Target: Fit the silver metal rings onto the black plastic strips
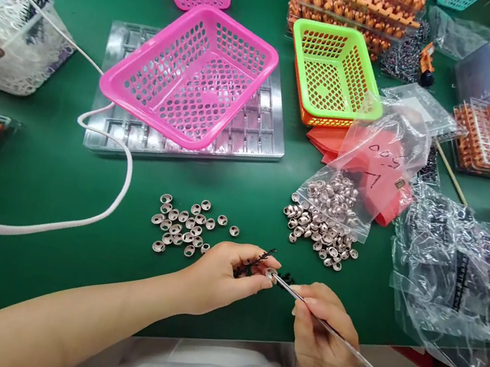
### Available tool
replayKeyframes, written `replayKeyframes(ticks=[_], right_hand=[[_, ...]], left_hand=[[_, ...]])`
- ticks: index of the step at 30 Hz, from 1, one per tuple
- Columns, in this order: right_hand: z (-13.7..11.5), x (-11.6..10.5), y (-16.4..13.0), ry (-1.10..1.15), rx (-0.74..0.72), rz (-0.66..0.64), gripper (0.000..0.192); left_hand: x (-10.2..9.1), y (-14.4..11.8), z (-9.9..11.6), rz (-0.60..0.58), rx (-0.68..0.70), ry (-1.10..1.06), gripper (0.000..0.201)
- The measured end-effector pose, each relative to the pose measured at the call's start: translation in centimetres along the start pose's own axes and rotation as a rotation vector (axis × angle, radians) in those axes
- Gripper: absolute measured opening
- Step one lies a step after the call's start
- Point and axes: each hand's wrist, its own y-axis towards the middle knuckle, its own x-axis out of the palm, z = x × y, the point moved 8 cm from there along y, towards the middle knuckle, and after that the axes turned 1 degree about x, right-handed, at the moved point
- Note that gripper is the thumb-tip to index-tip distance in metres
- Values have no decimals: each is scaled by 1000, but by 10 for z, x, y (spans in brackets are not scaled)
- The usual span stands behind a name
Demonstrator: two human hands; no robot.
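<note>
Near the table's front edge, my left hand pinches a small round silver metal part between thumb and fingertips. A thin black branched plastic strip is also held in that hand, partly hidden by the fingers. My right hand is closed around slim metal tweezers, whose tip touches the silver part. A few tiny black pieces lie on the table behind the tweezers' tip. Left of my hands lies a loose group of silver metal parts; a denser pile spills from a clear bag.
A pink basket rests tilted on a metal tray. Beyond the bag stands a green basket. Crumpled plastic bags lie at right. A white cable curves across the left side, near a tub of white pieces.
</note>
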Motion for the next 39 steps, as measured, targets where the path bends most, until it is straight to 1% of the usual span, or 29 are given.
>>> replayKeyframes(ticks=[4,12,17,23,27,32,39], right_hand=[[-1,0,1,1,-17,0,28],[-3,0,1,16,-10,62,27],[-4,3,2,12,-13,38,26],[-8,6,4,-8,-63,24,29],[-10,7,5,28,-96,19,33],[-10,8,6,67,-78,-4,39],[-11,7,6,60,-93,-5,40]], left_hand=[[0,0,0,13,-5,-7,29],[0,-2,3,30,-6,1,30],[1,-2,3,29,-1,-3,31],[1,-2,2,21,17,6,31],[2,-2,4,6,11,-6,32],[3,-2,5,2,-2,-13,35],[2,-2,5,11,-18,-16,32]])
